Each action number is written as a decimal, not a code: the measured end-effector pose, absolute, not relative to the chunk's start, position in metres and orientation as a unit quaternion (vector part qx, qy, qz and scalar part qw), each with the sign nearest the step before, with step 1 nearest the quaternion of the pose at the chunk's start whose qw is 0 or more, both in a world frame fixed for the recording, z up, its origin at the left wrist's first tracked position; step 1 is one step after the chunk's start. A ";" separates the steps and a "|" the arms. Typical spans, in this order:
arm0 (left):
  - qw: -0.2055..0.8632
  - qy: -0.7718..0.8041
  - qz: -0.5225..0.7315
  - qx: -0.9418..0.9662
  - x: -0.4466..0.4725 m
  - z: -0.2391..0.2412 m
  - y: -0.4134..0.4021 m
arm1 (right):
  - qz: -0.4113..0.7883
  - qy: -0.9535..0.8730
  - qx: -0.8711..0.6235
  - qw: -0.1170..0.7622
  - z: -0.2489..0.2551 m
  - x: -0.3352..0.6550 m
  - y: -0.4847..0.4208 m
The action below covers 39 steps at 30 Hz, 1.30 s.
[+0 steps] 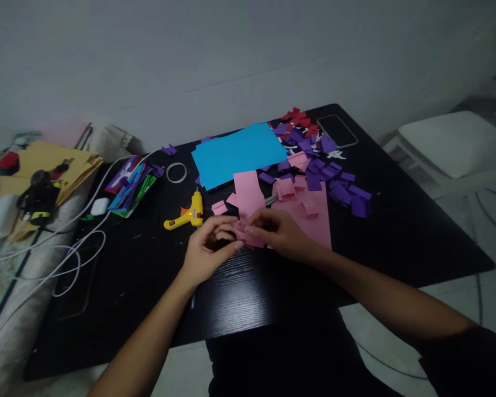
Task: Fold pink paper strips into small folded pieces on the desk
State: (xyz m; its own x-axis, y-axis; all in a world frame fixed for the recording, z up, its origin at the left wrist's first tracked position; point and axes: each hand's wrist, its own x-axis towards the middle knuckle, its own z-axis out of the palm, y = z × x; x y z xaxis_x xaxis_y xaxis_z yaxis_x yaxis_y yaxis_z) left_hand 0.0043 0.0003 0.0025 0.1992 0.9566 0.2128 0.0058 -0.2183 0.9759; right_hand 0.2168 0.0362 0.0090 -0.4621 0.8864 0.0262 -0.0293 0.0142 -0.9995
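Note:
My left hand [209, 242] and my right hand [281, 231] meet near the front middle of the black table, fingers closed on a small piece of pink paper [240, 230]. Just behind them lies a pink paper strip [248, 190], its near end partly covered by my hands. A larger pink sheet [321, 229] is beside my right hand, with folded pink pieces [286, 189] on top. Scissor blades [270, 200] show between the strip and those pieces; the handles are hidden. Left of the strip rests a yellow glue gun [195, 208].
Blue sheets [240, 154] lie at the back. Purple folded pieces [341, 187] and red pieces [297, 118] are heaped at right, near a phone-shaped outline [338, 130]. A tape roll [176, 172], coloured paper packs [132, 184] and a white cable [78, 256] are at left. A white chair [458, 140] stands right.

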 end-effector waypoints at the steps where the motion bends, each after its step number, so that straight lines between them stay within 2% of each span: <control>1: 0.458 0.401 0.511 0.607 0.005 0.002 0.000 | 0.561 -0.606 -0.382 0.414 0.009 0.217 0.035; 3: 0.407 0.399 0.545 0.615 0.006 0.002 -0.001 | 0.506 -0.604 -0.416 0.456 0.011 0.217 0.034; 5: 0.360 0.391 0.568 0.628 0.009 0.001 -0.003 | 0.525 -0.599 -0.413 0.442 0.011 0.216 0.033; 9: 0.287 0.393 0.582 0.651 0.014 -0.002 -0.008 | 0.698 -0.534 -0.365 0.308 0.008 0.211 0.032; 11: 0.254 0.401 0.565 0.674 0.015 -0.004 -0.010 | 0.767 -0.463 -0.346 0.277 0.004 0.208 0.032; 16: 0.154 0.394 0.502 0.755 0.009 -0.008 -0.010 | 0.824 -0.345 -0.322 0.314 -0.002 0.205 0.033; 19: 0.138 0.389 0.471 0.780 0.008 -0.005 -0.009 | 0.827 -0.329 -0.318 0.327 -0.001 0.206 0.034; 24: 0.164 0.402 0.455 0.778 0.009 0.003 -0.007 | 0.792 -0.371 -0.343 0.342 0.000 0.208 0.037; 32: 0.261 0.439 0.442 0.738 0.013 -0.001 -0.005 | 0.657 -0.518 -0.399 0.375 0.000 0.213 0.043; 39: 0.393 0.464 0.484 0.629 0.017 -0.011 -0.004 | 0.737 -0.482 -0.355 0.314 0.001 0.210 0.038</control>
State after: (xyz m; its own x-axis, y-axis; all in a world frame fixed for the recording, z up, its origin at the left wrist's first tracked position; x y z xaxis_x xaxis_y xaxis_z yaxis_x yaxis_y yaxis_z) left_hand 0.0172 -0.0045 -0.0115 0.1003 0.9648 0.2433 0.2036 -0.2593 0.9441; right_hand 0.2096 0.0380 0.0005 -0.5500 0.8054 -0.2211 -0.1203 -0.3383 -0.9333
